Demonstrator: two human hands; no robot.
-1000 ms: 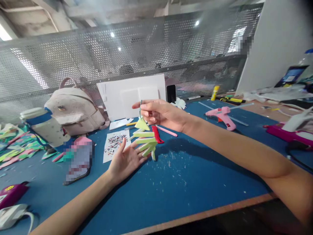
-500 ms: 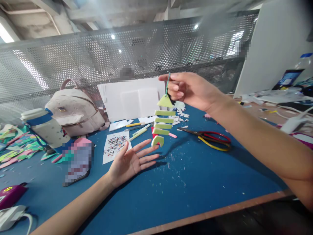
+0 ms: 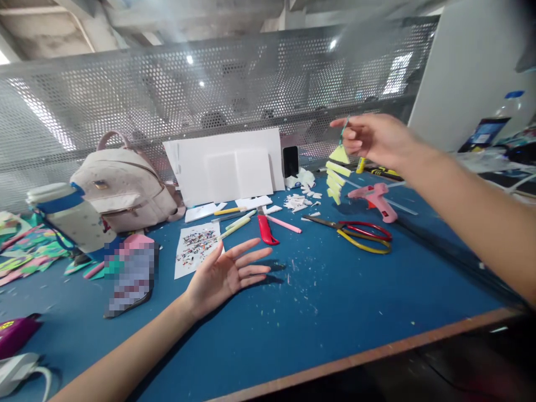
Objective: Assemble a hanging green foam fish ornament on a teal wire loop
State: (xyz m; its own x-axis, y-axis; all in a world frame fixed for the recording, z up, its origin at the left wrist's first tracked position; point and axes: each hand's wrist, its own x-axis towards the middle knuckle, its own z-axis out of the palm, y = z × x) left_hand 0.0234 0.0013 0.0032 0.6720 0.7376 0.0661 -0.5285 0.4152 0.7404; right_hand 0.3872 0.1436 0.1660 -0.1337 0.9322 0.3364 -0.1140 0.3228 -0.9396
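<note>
My right hand (image 3: 371,137) is raised over the back right of the table, its index finger stretched out and the other fingers curled. From that finger, by a green cord loop (image 3: 344,129), hangs a pale yellow-green foam hanging ornament (image 3: 335,177). It has a triangle on top and several strips below, swung at a tilt. My left hand (image 3: 230,272) lies palm up on the blue table, fingers spread, holding nothing. A red utility knife (image 3: 266,229) lies just beyond its fingertips. Below the ornament and to its right rests a pink glue gun (image 3: 374,199).
Scissors (image 3: 355,231) with red and yellow handles lie right of centre. A paper sheet (image 3: 195,249) with scraps, several pens and white foam bits (image 3: 298,202) are around. A white board (image 3: 221,167), backpack (image 3: 125,187) and bottle (image 3: 67,215) stand behind; a phone (image 3: 290,161) leans there.
My right hand has moved right and away from above my left hand, carrying the ornament, which now swings tilted. My left hand has stayed in place. The glue gun and utility knife have come into view.
</note>
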